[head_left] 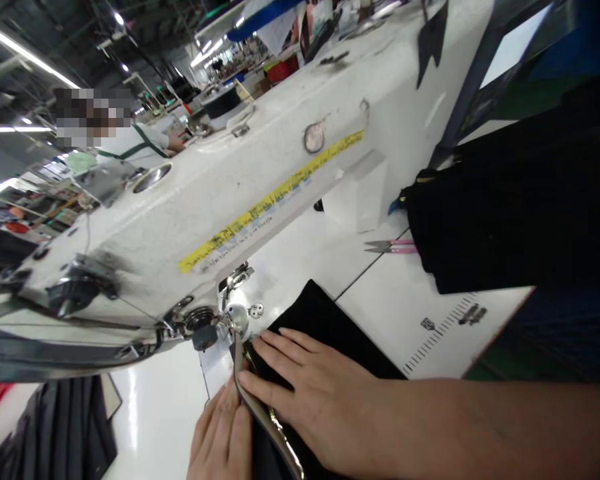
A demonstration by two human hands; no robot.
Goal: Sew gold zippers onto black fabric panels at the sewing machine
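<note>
The right hand (315,393) is laid nearly flat, palm down, fingers slightly spread, on black cloth (325,313); nothing is gripped by it. The left hand (220,433) is pressed down across a strip (253,401), its fingers straight and close together; whether anything is pinched beneath cannot be told. The cloth is laid on the table (375,307), its leading end just beside the metal fittings (238,319) under the machine (180,200). It is matt and smooth, with a straight-sided corner; along it the strip is curved, grey-beige and narrow, with shiny gold trim (275,420) beside it. The table is glossy white, and ruler marks (437,337) are printed near its right edge. Over that edge a heap of dark fabric (500,207) is draped, by which pink-handled snips (390,247) are partly covered. At the lower left, dark pleated pieces (60,427) are stacked. The machine's white painted arm is scuffed and marked with yellow tape (275,200). Beyond it, a co-worker (130,143) and a red box (283,69) can be seen, the contents of the box too small to be told.
</note>
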